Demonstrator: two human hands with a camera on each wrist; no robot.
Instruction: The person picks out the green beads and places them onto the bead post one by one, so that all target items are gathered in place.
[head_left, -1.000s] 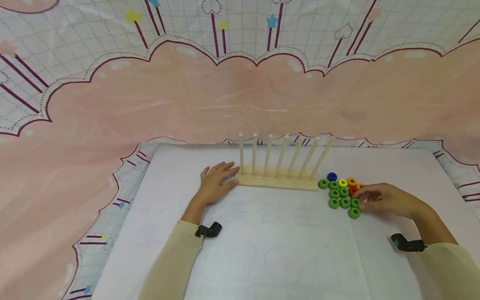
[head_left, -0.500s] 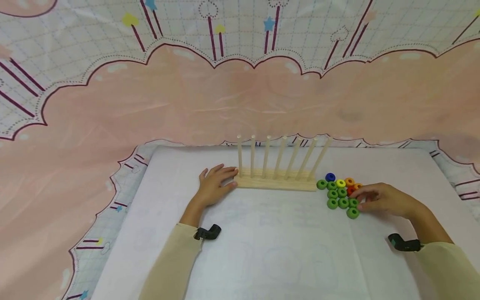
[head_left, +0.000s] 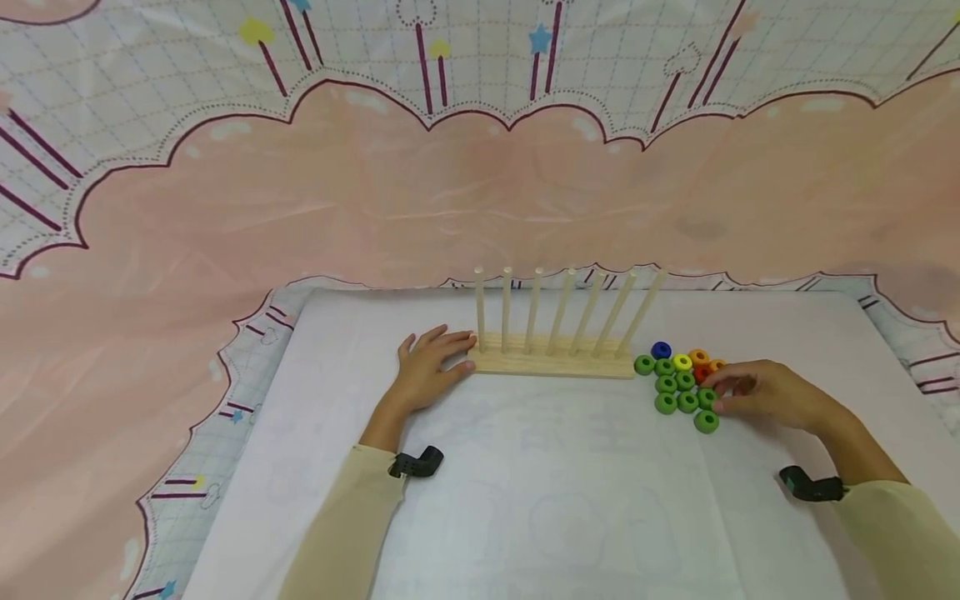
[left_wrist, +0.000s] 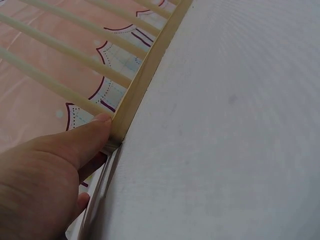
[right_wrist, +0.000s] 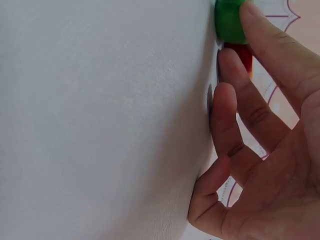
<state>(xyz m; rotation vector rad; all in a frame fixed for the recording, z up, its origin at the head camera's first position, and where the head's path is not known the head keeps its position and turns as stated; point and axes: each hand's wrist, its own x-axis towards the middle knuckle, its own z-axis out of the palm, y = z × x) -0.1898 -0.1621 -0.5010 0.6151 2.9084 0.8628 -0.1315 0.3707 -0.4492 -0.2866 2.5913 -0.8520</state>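
Note:
My right hand reaches in from the right and pinches a green bead at the edge of a cluster. In the right wrist view one fingertip lies on the green bead, with another finger close below it beside a red bead. Around it lie several more green beads, a blue bead, a yellow bead and orange beads. My left hand, fingers spread, touches the left end of a wooden peg stand; its upright pegs carry no beads.
A white tabletop lies under everything, its far edge just behind the stand. A peach and white patterned cloth hangs beyond it. Black wrist cameras sit at the sleeve cuffs.
The right thumb and finger have closed in on the green bead, which has shifted very slightly away from me. The left hand and stand stay put; the view sways a little.

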